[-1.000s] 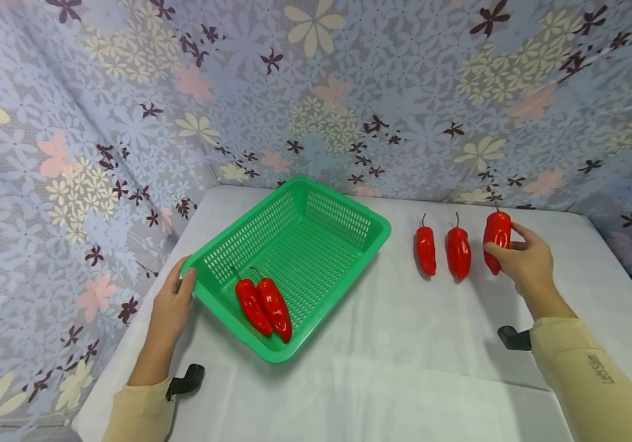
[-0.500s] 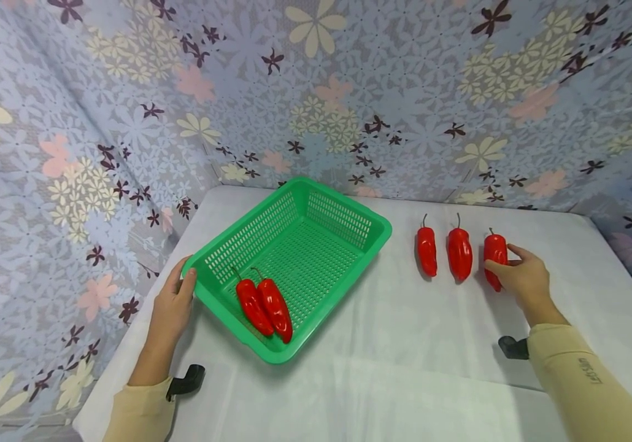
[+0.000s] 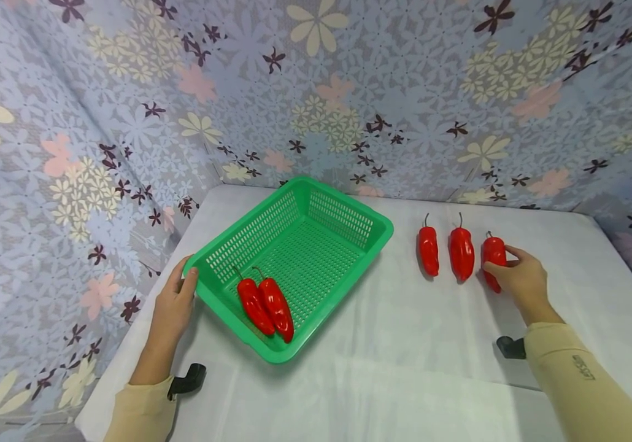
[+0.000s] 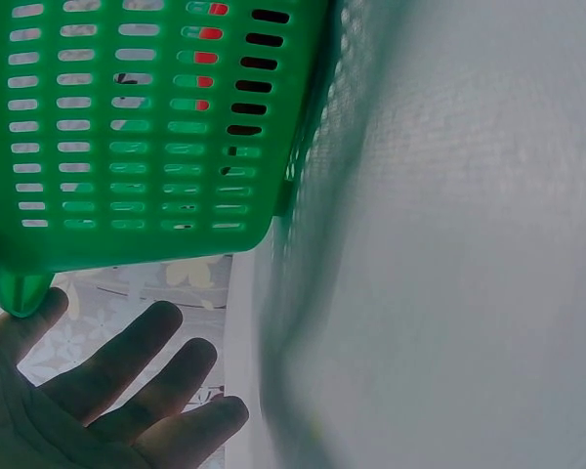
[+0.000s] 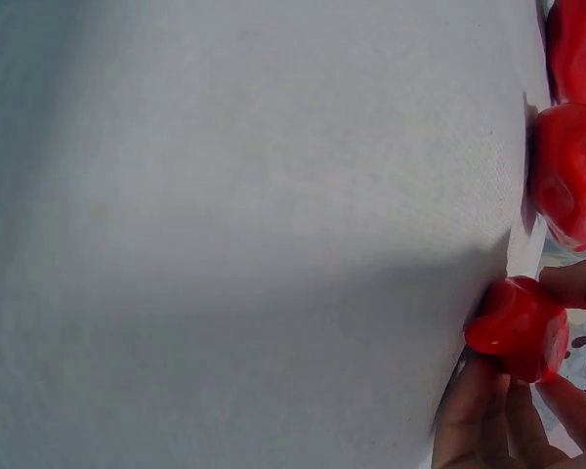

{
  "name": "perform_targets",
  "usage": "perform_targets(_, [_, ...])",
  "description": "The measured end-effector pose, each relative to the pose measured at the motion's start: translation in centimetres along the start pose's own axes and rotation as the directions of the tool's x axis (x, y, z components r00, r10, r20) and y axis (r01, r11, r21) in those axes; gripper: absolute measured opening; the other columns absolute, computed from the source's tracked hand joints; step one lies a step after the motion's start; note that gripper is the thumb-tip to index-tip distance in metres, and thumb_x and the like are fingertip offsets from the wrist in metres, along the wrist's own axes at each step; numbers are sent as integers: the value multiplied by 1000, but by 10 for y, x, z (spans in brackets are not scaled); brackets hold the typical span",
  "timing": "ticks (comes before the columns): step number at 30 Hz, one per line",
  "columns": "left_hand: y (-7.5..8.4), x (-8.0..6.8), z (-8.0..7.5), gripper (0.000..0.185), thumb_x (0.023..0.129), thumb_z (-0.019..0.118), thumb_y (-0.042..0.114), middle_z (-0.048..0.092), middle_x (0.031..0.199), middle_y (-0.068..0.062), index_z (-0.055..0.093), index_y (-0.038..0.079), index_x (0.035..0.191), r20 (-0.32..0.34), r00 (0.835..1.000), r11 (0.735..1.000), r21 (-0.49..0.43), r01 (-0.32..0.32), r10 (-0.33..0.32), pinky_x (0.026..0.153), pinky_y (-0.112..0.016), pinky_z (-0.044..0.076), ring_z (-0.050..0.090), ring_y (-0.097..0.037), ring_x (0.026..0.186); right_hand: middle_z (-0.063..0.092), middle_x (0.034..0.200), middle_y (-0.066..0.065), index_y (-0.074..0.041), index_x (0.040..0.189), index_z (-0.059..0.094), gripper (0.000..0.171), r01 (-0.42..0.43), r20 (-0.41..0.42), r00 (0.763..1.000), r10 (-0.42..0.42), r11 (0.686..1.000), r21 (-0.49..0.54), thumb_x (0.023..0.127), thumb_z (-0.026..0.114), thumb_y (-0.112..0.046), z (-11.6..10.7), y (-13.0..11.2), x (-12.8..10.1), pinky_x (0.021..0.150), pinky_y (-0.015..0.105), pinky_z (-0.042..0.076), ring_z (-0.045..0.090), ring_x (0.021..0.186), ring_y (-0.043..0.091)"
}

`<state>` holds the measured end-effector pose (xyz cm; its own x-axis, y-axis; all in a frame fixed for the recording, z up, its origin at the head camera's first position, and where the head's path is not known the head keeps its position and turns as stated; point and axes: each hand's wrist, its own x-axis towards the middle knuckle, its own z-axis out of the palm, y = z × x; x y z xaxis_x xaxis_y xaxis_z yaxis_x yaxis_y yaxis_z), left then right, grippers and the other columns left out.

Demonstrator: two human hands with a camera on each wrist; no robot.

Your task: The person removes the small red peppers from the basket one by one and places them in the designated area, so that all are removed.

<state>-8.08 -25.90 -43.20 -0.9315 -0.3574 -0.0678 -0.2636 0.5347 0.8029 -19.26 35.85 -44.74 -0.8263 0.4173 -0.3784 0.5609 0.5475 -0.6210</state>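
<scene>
Right hand (image 3: pixel 517 277) grips glossy red stubby plastic pepper (image 3: pixel 493 255) w/ thin dark stem, lying on white tabletop (image 3: pixel 404 344); left hand (image 3: pixel 175 304) relaxed against green slotted plastic basket (image 3: pixel 343 212).

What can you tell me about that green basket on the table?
The green basket is a shallow rectangular tray of what looks like plastic, with slotted walls and floor and a smooth rolled rim. It sits askew on the white table. Two red peppers lie side by side in its near corner. The left hand touches its left corner with straight fingers.
</scene>
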Motion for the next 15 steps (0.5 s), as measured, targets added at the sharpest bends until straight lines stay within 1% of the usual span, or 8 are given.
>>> perform_targets(4, [0,0,0,66,101,36,67,54,141,-24,38,32,156,4,1000,1000,0,3,-3,101,-64,35,48,-44,129,29,152,35,-7,161,14,85,-3,-2,1000,3,1000,5,98,66,-30,0,0,0,98,57,45,33,134,53])
perform_targets(7, [0,0,0,65,100,36,68,53,142,-23,37,33,156,6,1000,1000,-1,5,-5,101,-64,35,48,-44,130,27,153,34,-7,162,13,87,7,-16,1000,-7,1000,16,98,66,-34,-1,1,-1,98,57,46,33,134,52])
perform_targets(15, [0,0,0,64,101,36,67,55,140,-23,38,33,156,0,1000,1000,-4,-8,8,100,-63,36,49,-43,127,22,158,32,-10,162,12,93,71,-115,991,-64,996,59,95,65,-47,-5,0,-6,97,59,45,29,140,51])
